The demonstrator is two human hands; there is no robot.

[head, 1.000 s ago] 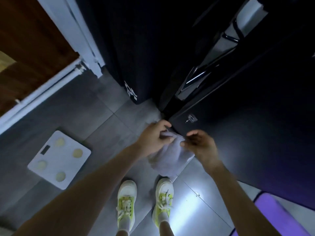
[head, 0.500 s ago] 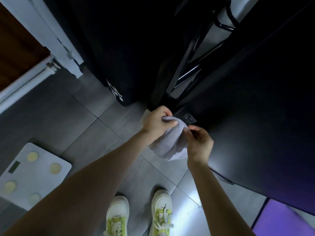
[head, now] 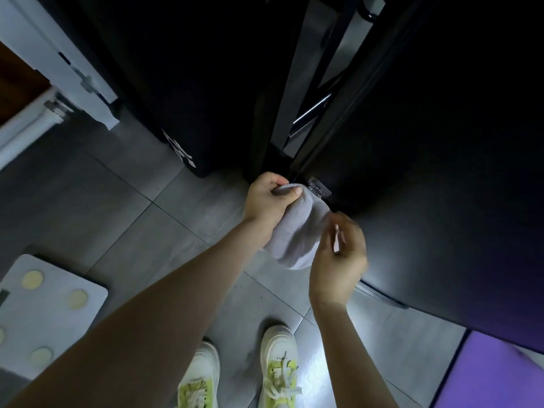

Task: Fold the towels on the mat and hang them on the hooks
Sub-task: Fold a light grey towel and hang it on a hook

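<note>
Grey tiles [head: 117, 207], cabinet lettering [head: 179, 151] illegible; left hand [head: 266, 203] grips towel [head: 297, 231]; right hand [head: 338, 257] grip unclear.

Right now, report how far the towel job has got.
Done: pale grey cloth towel is off the purple floor mat. In hand: left hand grips its top edge beside the small clear wall hook; right hand, blurred, is beside it. Left: hooking it on.
</note>
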